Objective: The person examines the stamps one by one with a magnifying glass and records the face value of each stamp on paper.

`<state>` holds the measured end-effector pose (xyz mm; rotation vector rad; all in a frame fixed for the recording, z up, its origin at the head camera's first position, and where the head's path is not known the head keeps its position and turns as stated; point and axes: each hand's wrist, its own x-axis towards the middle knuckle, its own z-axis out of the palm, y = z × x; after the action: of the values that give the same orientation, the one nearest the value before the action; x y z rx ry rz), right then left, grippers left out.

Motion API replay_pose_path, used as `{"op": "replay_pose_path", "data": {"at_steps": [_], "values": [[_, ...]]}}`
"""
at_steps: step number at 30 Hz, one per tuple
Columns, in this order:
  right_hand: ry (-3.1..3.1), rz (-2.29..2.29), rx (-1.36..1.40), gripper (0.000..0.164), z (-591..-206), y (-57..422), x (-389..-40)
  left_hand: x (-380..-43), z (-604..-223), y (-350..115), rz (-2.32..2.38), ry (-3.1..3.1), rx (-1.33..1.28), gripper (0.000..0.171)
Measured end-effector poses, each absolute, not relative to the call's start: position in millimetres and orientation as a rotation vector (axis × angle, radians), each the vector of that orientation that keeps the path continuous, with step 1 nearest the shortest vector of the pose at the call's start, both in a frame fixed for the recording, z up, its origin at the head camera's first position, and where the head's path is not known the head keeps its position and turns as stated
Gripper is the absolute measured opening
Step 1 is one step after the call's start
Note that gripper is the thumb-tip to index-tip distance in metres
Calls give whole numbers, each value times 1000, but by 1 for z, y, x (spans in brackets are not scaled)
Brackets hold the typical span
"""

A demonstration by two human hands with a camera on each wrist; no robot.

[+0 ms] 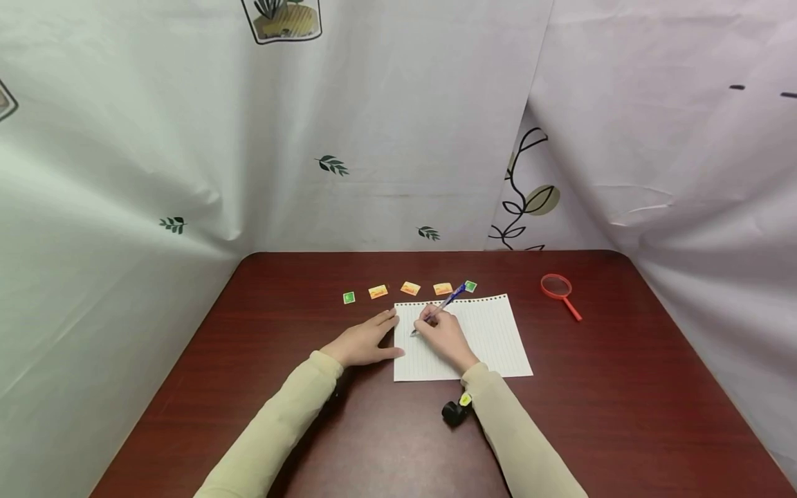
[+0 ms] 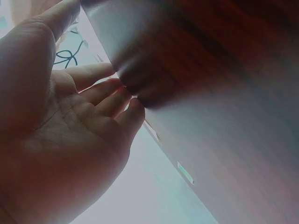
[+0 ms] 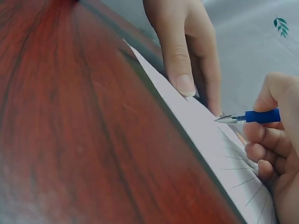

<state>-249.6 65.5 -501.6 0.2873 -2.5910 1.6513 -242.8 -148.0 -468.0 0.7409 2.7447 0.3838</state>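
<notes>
A lined sheet of paper [image 1: 492, 335] with a row of punched holes along its far edge lies on the table. My right hand [image 1: 445, 335] is over the left part of the sheet and grips a blue pen [image 1: 456, 293]. In the right wrist view, the pen [image 3: 262, 116] slants with its metal tip at the paper; whether it touches I cannot tell. My left hand [image 1: 364, 342] rests at the sheet's left edge, fingers extended and thumb spread onto the paper. The left wrist view shows that hand's palm [image 2: 70, 121], with fingertips against the dark tabletop.
Beyond the sheet, small stickers or cards form a row: a green one [image 1: 349, 297] at left, three orange ones [image 1: 410, 288] between, another green one [image 1: 470, 286] at right. A red magnifying glass [image 1: 572, 309] lies on the right of the brown table [image 1: 623, 401]. Printed cloth [image 1: 398, 138] hangs behind.
</notes>
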Motion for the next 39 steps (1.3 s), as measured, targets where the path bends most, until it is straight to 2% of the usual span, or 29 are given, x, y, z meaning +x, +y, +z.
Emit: {"op": "replay_pose_path", "data": {"at_steps": [5,20,39], "values": [[-2532,1706,195,7,-501,67,-252,-242,-467,-148,389,2738,733,83],[-2529,1639,151,7,-502,89,-255,-240,-466,-148,391,2744,734,83],[-2682,1368,305,17,-487,153,-250,-239,-466,-150,417,2735,742,83]]}}
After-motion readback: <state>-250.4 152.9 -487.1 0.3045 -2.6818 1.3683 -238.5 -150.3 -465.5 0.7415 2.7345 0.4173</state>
